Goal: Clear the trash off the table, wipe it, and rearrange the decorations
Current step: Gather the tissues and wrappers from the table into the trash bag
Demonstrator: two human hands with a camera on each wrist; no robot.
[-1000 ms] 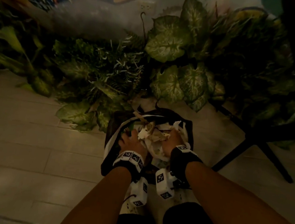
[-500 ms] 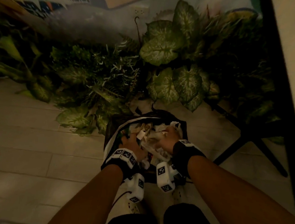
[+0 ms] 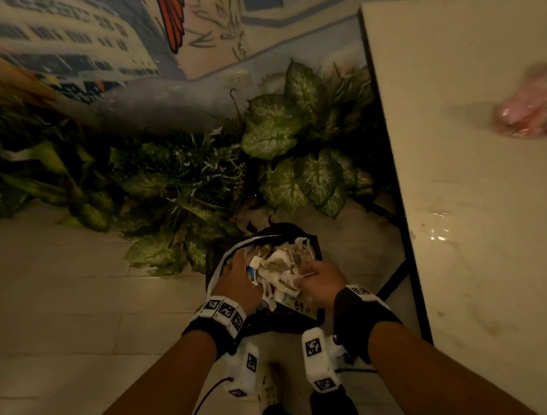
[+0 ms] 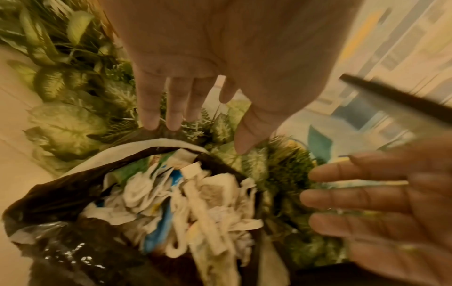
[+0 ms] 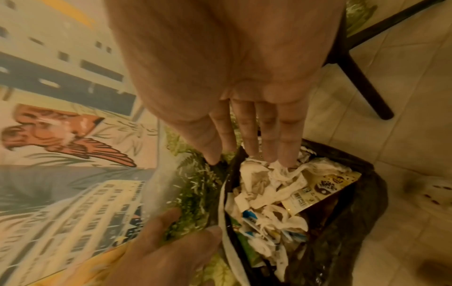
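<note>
Dimly, pink table item [image 3: 535, 107] blurred, cropped

tiled floor [image 3: 42, 303], bin bag [image 3: 292, 318], plants [image 3: 175, 179]

Head view: looks steeply down from above onto both forearms, the trash bag [image 3: 266, 316] on the floor, and the bench [image 3: 486, 179] edge at right. Left wrist view: close, along the left hand [image 4: 215, 58] toward the bag's mouth. Right wrist view: close, along the right hand [image 5: 227, 63]. All three views share the crumpled paper [image 3: 280, 270] in the bag.
</note>
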